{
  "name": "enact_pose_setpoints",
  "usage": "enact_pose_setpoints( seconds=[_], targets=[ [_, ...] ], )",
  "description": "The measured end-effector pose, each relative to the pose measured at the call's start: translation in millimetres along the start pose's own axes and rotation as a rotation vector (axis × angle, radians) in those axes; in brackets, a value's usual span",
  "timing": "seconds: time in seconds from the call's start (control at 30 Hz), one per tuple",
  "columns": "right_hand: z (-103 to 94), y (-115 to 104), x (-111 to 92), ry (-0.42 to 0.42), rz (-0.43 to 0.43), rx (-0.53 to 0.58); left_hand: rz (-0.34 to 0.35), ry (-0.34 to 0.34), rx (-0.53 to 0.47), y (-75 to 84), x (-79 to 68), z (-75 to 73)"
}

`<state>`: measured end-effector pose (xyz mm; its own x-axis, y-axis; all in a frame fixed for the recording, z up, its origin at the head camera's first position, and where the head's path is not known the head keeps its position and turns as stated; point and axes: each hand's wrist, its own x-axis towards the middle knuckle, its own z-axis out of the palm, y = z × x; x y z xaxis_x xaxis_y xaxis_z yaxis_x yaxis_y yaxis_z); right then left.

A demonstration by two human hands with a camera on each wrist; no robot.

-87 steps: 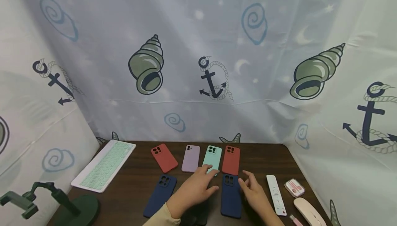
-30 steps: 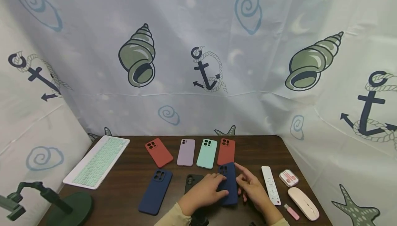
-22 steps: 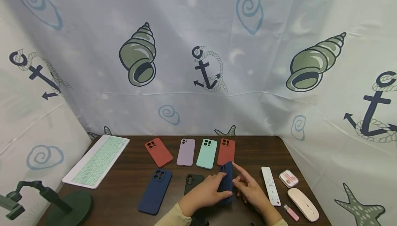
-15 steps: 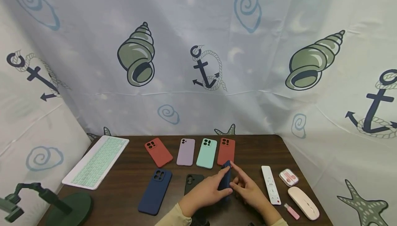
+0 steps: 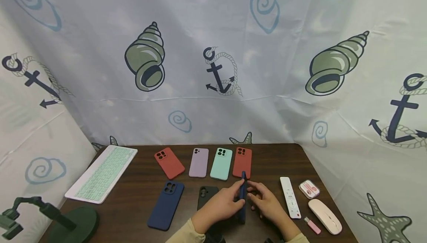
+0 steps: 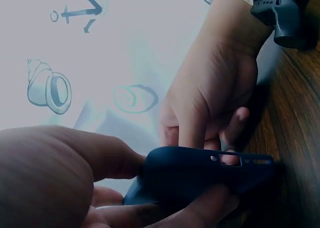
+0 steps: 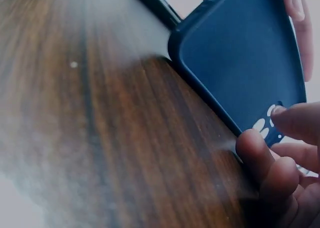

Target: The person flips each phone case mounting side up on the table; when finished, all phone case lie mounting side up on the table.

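A dark blue phone case (image 5: 242, 198) stands on its long edge on the table, turned almost edge-on to the head camera. My left hand (image 5: 221, 204) grips it from the left side. In the left wrist view, left-hand fingers press around the case (image 6: 185, 170), whose edge shows a port cutout. My right hand (image 5: 269, 203) is on the other side, its fingertips touching the case. The right wrist view shows the hollow inner face of the case (image 7: 230, 53), with right-hand fingertips (image 7: 287, 117) by the camera cutouts. Part of a black phone case (image 5: 207, 193) lies under my left forearm.
Red (image 5: 169, 163), purple (image 5: 198, 163), mint (image 5: 221, 164) and another red case (image 5: 242, 161) lie at the back; a second blue case (image 5: 165, 206) lies left. Around them: keyboard (image 5: 103, 174), green lamp (image 5: 71, 224), remote (image 5: 290, 197), earphone box (image 5: 309, 189), mouse (image 5: 325, 216), pink stick (image 5: 312, 225).
The blue case, flat on the table at first, has been tipped up onto its long edge between both hands. My left hand moved from the mint case to the blue one.
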<state>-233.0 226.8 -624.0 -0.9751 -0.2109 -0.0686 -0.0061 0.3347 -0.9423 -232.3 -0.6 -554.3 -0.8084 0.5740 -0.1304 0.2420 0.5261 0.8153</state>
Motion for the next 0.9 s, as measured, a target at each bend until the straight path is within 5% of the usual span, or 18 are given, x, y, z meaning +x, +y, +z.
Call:
enact_pose_setpoints(
  seconds=[0.3, 0.53, 0.73, 0.9],
  targets=[
    [1.7, -5, 1, 0.105, 0.004, -0.030, -0.010, 0.039, 0.068, -0.1, -0.3, -4.2],
    [4.9, -2, 3, 0.220, 0.047, -0.073, -0.025, 0.111, 0.313, -4.7, -0.3, 2.1],
    [7.8, -2, 2, 0.261, 0.090, -0.065, -0.105, 0.051, 0.378, -6.0, 0.7, 9.4],
    [7.5, -4, 3, 0.267, 0.120, -0.020, -0.108, 0.033, 0.424, -5.8, 0.3, 14.1]
  ],
)
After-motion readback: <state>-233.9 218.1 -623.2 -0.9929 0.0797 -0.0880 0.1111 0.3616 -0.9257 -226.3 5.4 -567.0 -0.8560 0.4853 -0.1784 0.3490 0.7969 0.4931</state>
